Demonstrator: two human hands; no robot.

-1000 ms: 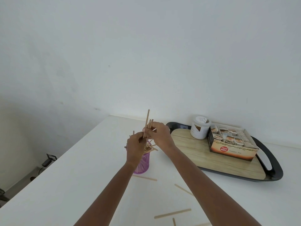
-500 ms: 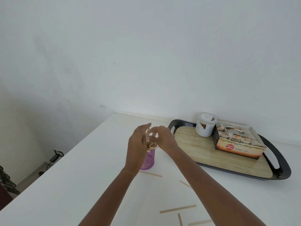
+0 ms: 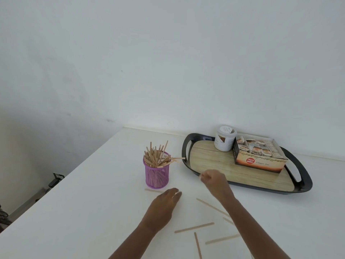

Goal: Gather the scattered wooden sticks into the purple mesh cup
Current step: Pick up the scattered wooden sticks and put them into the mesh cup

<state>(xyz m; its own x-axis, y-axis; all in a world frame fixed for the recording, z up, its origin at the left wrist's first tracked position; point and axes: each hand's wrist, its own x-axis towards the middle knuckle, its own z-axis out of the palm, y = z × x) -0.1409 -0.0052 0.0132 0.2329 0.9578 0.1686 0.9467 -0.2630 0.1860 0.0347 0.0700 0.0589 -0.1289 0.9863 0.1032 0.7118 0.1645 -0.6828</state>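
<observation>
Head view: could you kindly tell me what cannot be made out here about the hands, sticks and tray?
All in the head view:
Right hand: motion-blurred; whether it pinches anything cannot be told.
Stick by the purple mesh cup: its right end is hidden under the left hand; contact unclear.
Lowest stick: cut off by the bottom edge.
White jar on the tray: label too small to read.

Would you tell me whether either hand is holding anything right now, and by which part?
Nothing is clearly held. The left hand is open, its fingers at one end of a stick; the blurred right hand is curled, contents unclear.
</observation>
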